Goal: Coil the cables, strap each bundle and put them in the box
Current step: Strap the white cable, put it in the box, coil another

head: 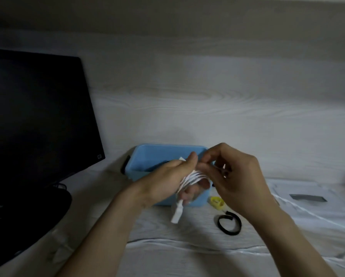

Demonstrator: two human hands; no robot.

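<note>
Above one blue box (147,156), one white cable (189,177) is looped around the left hand (172,176); the right hand (233,176) pinches it. One yellow strap (217,202) and one black strap (228,222) lie nearby.

Left hand (167,176) fingers curled in a grip, right hand (237,176) fingertips pinching beside it, forearms converging.

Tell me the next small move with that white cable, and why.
Probably reach the right hand for the black strap on the table: the white cable is already looped around the left hand, its plug end dangling, with no strap on the bundle yet.
</note>
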